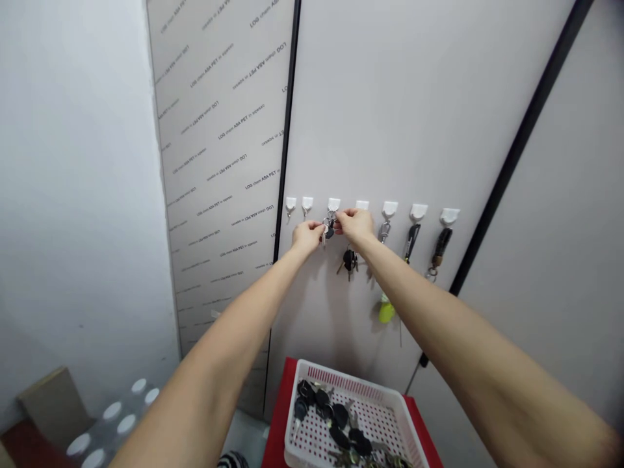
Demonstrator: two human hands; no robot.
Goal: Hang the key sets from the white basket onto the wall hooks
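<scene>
Both my hands meet at the third white hook (334, 204) from the left on the cabinet door. Between them hangs a bunch of keys (330, 231) on a metal ring, with a dark key head among them. My left hand (309, 235) pinches this bunch from the left. From the right, the fingers of my right hand (355, 224) are closed at the ring, close under the hook. Just below my right hand hangs another key bunch (350, 260) with black heads. My right hand partly covers the fourth hook (361, 205).
Two hooks (307, 203) are to the left. Further right hang keys with a clip (385, 231), a black strap (412, 240) with a yellow-green tag (387, 312), and a dark braided fob (441, 246). Below, a white basket (353, 376) of loose keys stands on a red surface (277, 422).
</scene>
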